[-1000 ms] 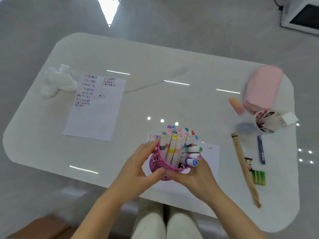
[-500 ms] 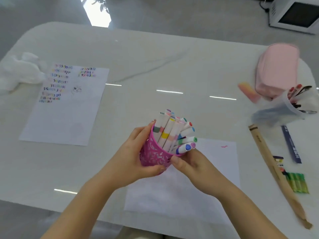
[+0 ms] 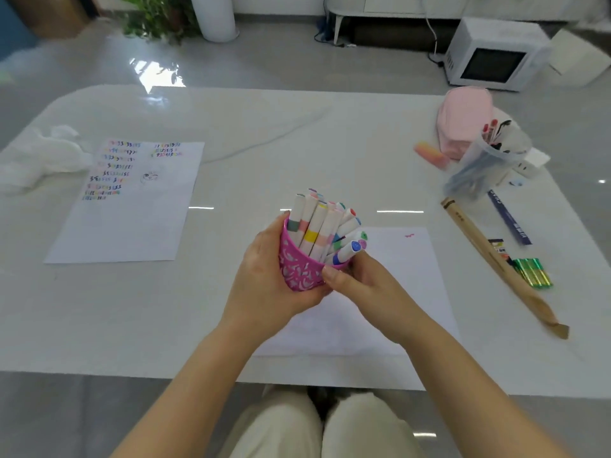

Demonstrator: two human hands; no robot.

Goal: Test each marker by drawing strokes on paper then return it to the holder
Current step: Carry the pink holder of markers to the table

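Holder (image 3: 297,272) tilted, clasped between left hand (image 3: 264,284), right hand (image 3: 363,285).

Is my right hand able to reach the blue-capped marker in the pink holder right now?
Probably yes: the right hand holds the pink holder at its rim, just below the blue-capped marker, which leans out towards it with its cap clear. The left hand grips the other side.

The setting is a home interior, probably a living room. A glossy grey floor (image 3: 297,61) surrounds a white marble-pattern desk (image 3: 264,133). A potted plant (image 3: 155,18) and a white microwave (image 3: 492,54) stand on the floor, with a low white cabinet (image 3: 396,3) behind. Marked paper (image 3: 132,226) and a pink pencil case (image 3: 463,120) lie on the desk.
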